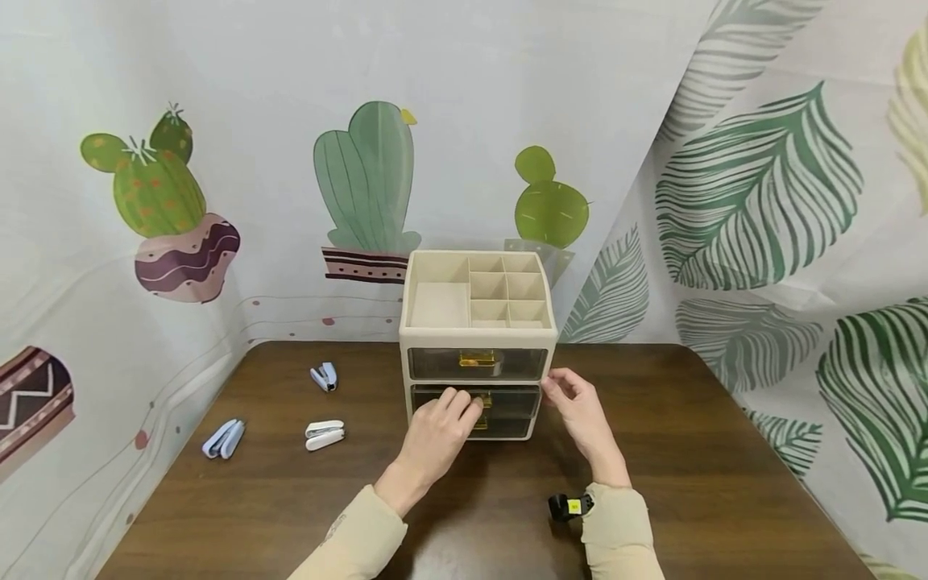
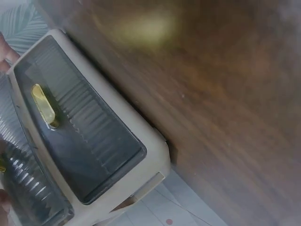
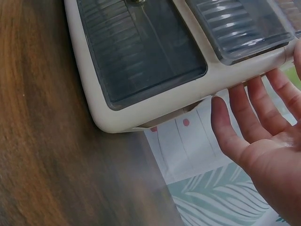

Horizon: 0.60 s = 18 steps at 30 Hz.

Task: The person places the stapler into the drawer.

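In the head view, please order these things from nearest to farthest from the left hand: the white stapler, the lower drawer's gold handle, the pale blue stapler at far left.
1. lower drawer's gold handle, at the left hand's fingertips.
2. white stapler, to its left.
3. pale blue stapler, far left.

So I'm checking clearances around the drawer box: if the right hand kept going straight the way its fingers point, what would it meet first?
Most likely the organizer itself: the right hand has straight fingers aimed at its right side wall, already at or nearly touching the edge.

Dark wooden table (image 1: pixel 710 483); cactus-print backdrop (image 1: pixel 290 121); leaf-print curtain (image 1: pixel 783 201) at right
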Available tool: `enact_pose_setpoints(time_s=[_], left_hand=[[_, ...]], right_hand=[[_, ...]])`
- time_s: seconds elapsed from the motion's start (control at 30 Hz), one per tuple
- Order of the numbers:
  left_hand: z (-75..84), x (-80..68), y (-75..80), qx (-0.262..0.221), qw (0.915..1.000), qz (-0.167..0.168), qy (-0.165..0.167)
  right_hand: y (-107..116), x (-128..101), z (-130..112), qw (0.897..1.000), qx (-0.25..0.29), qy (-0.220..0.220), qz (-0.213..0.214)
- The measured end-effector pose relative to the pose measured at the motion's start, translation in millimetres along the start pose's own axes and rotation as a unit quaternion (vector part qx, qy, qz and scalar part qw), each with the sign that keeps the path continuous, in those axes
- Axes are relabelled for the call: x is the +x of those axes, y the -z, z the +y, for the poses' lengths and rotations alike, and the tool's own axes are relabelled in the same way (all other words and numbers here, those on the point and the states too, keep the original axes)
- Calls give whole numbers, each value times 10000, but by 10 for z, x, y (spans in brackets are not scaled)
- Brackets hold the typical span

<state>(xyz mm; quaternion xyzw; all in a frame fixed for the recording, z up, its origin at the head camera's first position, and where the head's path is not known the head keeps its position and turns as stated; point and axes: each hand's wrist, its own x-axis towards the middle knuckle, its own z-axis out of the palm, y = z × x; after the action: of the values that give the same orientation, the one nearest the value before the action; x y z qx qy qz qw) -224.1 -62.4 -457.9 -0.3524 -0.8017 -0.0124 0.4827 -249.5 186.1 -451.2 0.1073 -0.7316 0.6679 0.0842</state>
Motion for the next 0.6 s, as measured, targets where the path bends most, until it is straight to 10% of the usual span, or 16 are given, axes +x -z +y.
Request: enact_pose_setpoints(time_s=[0.6], left_hand=[[185,-124,332,-476,9984,147,-267]], right_hand=[[-18,-37,-134,9996,-263,111,1]])
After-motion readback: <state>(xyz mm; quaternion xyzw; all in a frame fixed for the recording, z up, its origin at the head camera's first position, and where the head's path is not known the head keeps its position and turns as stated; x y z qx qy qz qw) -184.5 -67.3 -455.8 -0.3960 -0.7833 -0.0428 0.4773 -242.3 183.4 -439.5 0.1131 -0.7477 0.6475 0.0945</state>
